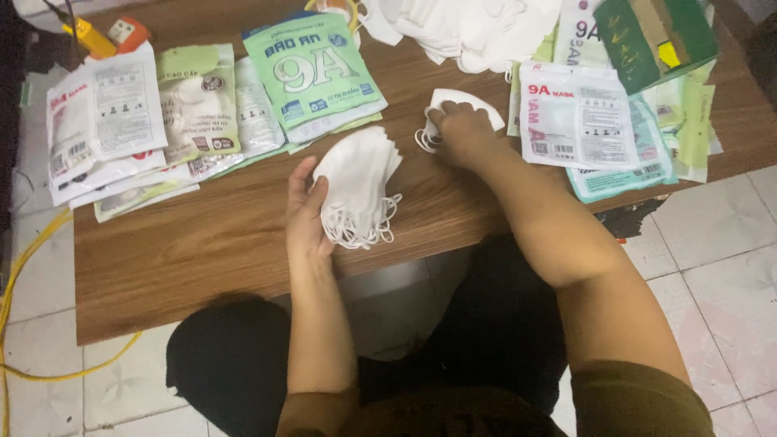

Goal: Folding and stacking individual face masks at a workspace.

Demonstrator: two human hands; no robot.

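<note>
We see the left hand (306,212) gripping a fanned stack of white face masks (356,174). Thumb and fingers (317,194) close around the stack's left edge, and the masks spread out to the right of the fingertips. The ear loops (360,226) hang in a tangle just below the stack, beside the palm, over the low wooden table (178,259).

The right hand (461,133) rests knuckles up on a single white mask (465,101) lying flat on the table. Its fingers curl down onto the mask's lower left part, where a bunch of loops (425,139) pokes out. We cannot tell whether they actually pinch it or only press on it. The mask's curved edge shows just beyond the knuckles.

Past the left fingertips lies a green-and-white mask packet (316,73), with more overlapping packets (146,121) further left. Immediately right of the right hand sits a white packet with red print (579,117) atop other flat packets. Beyond the right hand's knuckles is a heap of loose white masks (461,28), and a green box (655,36) lies at the far right corner. A yellow cable (12,307) runs along the tiled floor (720,267), well left of the left hand.
</note>
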